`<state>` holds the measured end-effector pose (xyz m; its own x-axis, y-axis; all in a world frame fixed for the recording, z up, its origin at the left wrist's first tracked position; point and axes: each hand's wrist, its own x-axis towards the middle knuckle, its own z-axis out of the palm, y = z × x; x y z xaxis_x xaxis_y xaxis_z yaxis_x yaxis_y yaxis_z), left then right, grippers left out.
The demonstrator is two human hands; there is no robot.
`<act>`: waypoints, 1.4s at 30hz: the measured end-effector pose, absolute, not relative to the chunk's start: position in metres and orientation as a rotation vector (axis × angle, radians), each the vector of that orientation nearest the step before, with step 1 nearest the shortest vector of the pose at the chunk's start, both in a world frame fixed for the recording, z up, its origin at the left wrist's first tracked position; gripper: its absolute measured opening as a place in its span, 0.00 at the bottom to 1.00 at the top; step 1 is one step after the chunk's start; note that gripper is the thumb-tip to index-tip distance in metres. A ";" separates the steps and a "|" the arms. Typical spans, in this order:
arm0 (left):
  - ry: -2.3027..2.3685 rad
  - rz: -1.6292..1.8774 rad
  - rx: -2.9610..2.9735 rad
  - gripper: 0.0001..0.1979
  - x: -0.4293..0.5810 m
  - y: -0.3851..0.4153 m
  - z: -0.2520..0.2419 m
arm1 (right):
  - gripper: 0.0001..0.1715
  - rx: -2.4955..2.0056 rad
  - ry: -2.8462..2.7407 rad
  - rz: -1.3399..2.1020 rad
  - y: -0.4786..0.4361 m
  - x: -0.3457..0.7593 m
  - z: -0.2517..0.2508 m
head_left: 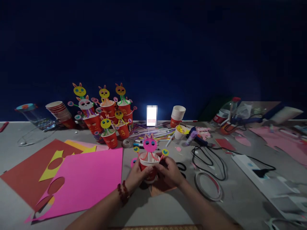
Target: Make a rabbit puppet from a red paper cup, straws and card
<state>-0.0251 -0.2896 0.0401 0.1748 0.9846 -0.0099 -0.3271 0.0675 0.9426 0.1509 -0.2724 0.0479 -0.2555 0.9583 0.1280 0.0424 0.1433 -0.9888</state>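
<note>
A red paper cup with a white rim stands low at the table's middle. A pink bunny-face cutout on a white straw rises out of it, with small blue and yellow discs on either side. My left hand wraps round the cup's left side; a dark red bead bracelet sits on that wrist. My right hand closes on the cup's right side, fingers near the rim. Both hands hold the cup just above a brownish paper scrap.
Several finished bunny cups cluster at the back left beside cup stacks. Pink paper sheets, with red and yellow ones, lie left. Straws and markers, a glue gun, black cable, tape ring and power strip lie right.
</note>
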 end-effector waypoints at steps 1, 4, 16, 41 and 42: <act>0.844 1.209 0.982 0.32 -0.025 -0.289 0.038 | 0.21 -0.994 -1.510 1.255 -0.272 0.150 0.050; 0.813 1.247 0.854 0.30 -0.023 -0.287 0.033 | 0.16 -0.931 -1.487 1.249 -0.272 0.148 0.056; 0.744 1.182 0.641 0.23 -0.024 -0.282 0.049 | 0.16 -0.971 -1.558 1.214 -0.268 0.149 0.051; 0.739 1.190 1.055 0.35 -0.027 -0.289 0.039 | 0.17 -0.991 -1.117 1.256 -0.264 0.151 0.054; 0.742 1.187 1.053 0.35 -0.027 -0.289 0.038 | 0.16 -0.992 -1.120 1.250 -0.264 0.151 0.055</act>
